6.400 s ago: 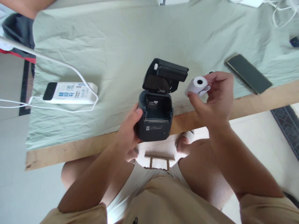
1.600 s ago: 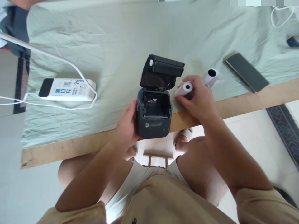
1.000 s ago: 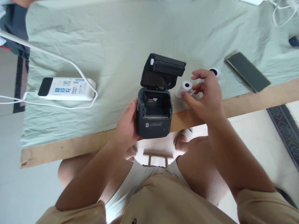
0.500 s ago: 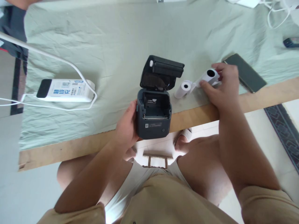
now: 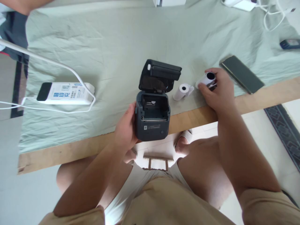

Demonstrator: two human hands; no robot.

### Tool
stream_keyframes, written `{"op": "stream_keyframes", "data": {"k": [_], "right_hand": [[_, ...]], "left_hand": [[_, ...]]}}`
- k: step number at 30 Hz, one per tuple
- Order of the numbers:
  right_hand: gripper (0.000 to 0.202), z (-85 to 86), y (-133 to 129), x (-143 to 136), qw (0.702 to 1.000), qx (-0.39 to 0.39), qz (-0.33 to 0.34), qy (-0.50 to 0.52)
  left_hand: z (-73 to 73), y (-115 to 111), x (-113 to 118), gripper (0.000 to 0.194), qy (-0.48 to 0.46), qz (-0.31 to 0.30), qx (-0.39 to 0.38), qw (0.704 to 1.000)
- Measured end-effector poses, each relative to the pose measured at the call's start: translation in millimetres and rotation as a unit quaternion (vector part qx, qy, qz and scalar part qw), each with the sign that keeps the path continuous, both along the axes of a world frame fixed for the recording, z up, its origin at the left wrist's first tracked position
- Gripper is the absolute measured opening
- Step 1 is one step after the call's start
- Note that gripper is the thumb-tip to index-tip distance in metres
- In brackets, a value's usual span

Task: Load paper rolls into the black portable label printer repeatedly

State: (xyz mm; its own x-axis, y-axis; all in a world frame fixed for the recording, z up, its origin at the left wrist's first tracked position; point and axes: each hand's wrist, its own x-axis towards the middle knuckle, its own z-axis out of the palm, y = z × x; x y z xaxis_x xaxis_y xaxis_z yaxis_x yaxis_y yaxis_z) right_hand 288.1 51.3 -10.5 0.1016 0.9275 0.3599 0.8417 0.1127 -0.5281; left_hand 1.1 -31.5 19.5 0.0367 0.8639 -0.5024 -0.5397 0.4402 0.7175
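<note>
My left hand [image 5: 126, 126] grips the left side of a dark label printer [image 5: 152, 131] at the table's front edge. Its lid [image 5: 161, 75] stands raised, and the paper bay inside shows no roll. To the right, my right hand [image 5: 217, 89] is closed around a white paper roll [image 5: 203, 82] with a wide dark core, thumb in front and fingers behind. Between the printer and that hand, a smaller white paper roll [image 5: 180, 93] stands on the cloth, a loose end of paper sticking out to its right.
A dark phone [image 5: 242, 75] lies right of my right hand. At the left, a white power bank [image 5: 67, 93] has a white cable [image 5: 53, 57] looped over it. White cables [image 5: 269, 15] and a small dark device [image 5: 290, 43] are at the far right. Another person's arm [image 5: 30, 4] shows top left.
The larger roll in my right hand has come apart from the smaller roll's loose paper, leaving a gap between them. The printer stays in my left hand; the view has shifted slightly.
</note>
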Motion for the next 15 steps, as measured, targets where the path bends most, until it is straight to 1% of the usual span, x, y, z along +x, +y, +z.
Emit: {"op": "stream_keyframes", "data": {"k": [4,7,9,13,15], "right_hand": [[0.052,6.0,-5,-6,0.996,0.041,-0.042,0.072],[0.041,13.4,-12,-10,0.991,0.086,-0.036,0.097],[0.033,16.9,-16,-11,0.989,0.111,-0.025,0.098],[0.028,15.1,-16,-9,0.990,0.106,0.001,0.093],[0.031,11.1,-13,-9,0.989,0.102,0.010,0.108]], "left_hand": [[1.4,-1,0,0.032,0.001,-0.005,0.014,1.000],[0.7,-3,-3,0.028,0.005,0.004,0.023,1.000],[-0.1,-6,-6,0.028,0.014,-0.006,0.030,0.999],[0.0,-8,-10,0.045,0.038,-0.053,0.037,0.997],[1.1,-8,-10,0.050,0.048,-0.059,0.031,0.997]]}}
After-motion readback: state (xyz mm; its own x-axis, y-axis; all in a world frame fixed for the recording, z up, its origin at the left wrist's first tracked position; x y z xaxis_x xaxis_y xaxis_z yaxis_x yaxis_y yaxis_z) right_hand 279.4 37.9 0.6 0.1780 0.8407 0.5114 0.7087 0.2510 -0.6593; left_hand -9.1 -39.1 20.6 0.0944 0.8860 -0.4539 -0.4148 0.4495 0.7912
